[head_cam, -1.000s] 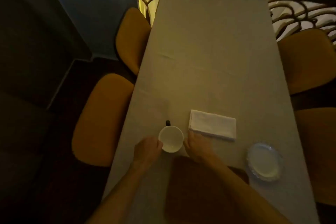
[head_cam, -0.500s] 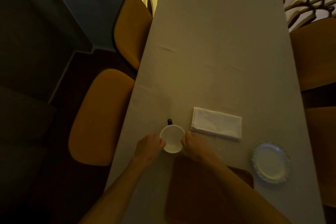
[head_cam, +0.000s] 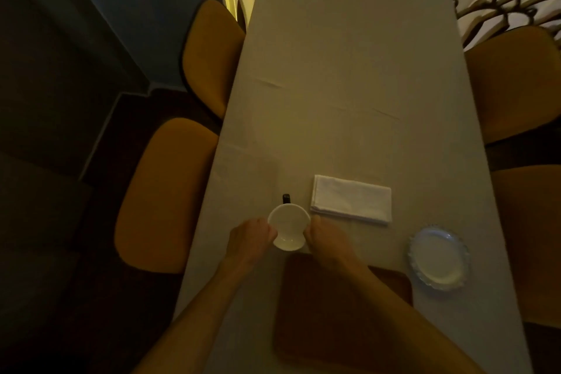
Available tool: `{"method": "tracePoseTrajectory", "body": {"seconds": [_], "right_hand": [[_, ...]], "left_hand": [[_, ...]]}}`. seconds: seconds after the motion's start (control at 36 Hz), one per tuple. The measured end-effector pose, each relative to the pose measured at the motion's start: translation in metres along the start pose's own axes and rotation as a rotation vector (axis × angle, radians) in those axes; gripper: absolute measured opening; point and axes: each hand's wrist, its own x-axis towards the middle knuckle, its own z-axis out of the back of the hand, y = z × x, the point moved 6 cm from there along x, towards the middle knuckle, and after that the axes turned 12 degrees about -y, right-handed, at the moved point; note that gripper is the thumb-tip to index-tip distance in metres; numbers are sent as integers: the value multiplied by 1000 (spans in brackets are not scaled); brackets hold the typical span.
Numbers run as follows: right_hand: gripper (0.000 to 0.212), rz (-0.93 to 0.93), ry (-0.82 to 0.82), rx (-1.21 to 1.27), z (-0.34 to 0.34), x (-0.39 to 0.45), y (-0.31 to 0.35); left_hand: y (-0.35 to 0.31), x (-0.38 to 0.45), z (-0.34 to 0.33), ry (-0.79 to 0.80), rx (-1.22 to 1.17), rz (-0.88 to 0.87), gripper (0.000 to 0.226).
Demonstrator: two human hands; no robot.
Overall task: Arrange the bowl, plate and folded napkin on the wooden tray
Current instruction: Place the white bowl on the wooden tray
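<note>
Two bare hands close on a small white bowl (head_cam: 289, 229) at lower centre of the frame, the left hand (head_cam: 253, 235) against its left rim and the right hand (head_cam: 324, 235) against its right rim, fingers curled around the sides in a shared hold. Whether the bowl rests on the cloth-covered surface (head_cam: 349, 70) or is just raised off it cannot be told in the dim light. The wooden tray (head_cam: 334, 328) lies directly below the bowl in the frame, toward the person, its far edge just beside the bowl's near rim; the coming move looks like a short pull straight back toward the body, and both hands are equally near. The tray is bare, so the arrangement appears to be at its first step. The folded napkin (head_cam: 352, 199) lies just right of the bowl, its long axis running left to right, its near-left corner close to the right hand. The glass plate (head_cam: 438, 258) with a scalloped edge sits at lower right, beside the tray's upper right corner. A small dark object (head_cam: 286, 198), too small to identify, stands just above the bowl.
</note>
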Motion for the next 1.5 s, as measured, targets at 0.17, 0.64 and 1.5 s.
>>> {"method": "tracePoseTrajectory", "body": {"seconds": [0.17,0.64,1.5], "right_hand": [[26,-130,-74,106,5,-30,-12],[20,-225,11,15,-35,-99,-17],[29,-402,-9,270,-68,-113,-28]], "left_hand": [[-17,-23,3,34,-1,-49,29],[-26,-64,-34,159,37,-51,21],[-2,-87,-52,252,45,-13,27]]}}
